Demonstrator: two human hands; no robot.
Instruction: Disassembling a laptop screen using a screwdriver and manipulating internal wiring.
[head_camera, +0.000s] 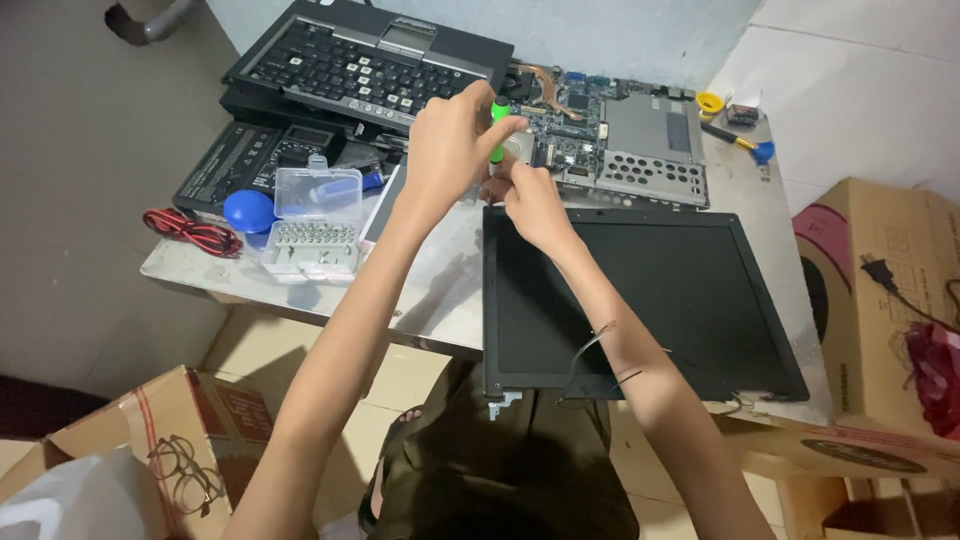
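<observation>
— Where's the screwdriver (497, 125)?
— Just above the screen (640, 300), at the board (600, 130) edge. My left hand (455, 140) fingers wrap it; right hand (530, 200) fingers pinch beside its tip.
— Step?
— Working a screw, I judge; next needs steady downward pressure.

both forearms are bare, with no sleeves, watch or rings in sight; the left hand (452, 140) and right hand (530, 200) are ungloved; dark clothing shows below.

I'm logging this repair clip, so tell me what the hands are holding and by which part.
The left hand grips a green-handled screwdriver around its handle. The right hand rests by its lower end at the laptop motherboard; whether it pinches anything cannot be told.
</observation>
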